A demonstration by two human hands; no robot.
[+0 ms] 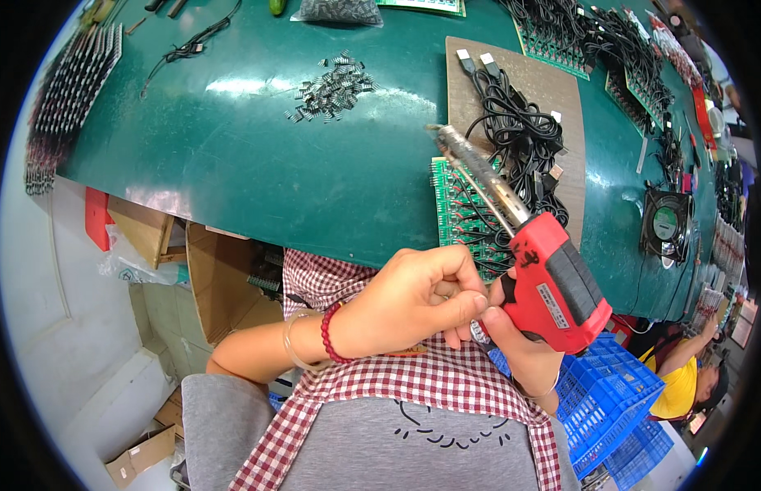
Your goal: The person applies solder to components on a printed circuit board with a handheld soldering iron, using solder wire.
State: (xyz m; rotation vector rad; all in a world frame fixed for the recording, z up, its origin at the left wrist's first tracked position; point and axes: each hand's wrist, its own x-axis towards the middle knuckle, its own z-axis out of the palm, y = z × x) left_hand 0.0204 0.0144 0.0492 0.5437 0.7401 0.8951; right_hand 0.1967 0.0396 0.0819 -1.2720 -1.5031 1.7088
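Observation:
My right hand [515, 340] grips a red soldering gun [556, 286] with a black rear part. Its long metal barrel slants up and to the left, the tip over the table. Close against that hand, my left hand [425, 295] is closed, thumb and forefinger pinched together; what they hold, if anything, is too small to make out. A small silvery thing [479, 331] shows between the two hands. Beneath the barrel lies a green circuit board [454, 204] with black cables attached, partly hidden by the gun. Beside it a bundle of black USB cables [520, 123] rests on a brown board [466, 74].
A pile of small black pin-like parts [335, 88] lies on the green table [233, 155]. A bag of dark parts [339, 10] is at the far edge. Cabled boards [552, 41] and a small fan [666, 221] stand right. Blue crates [605, 401] sit below, near another person [679, 389].

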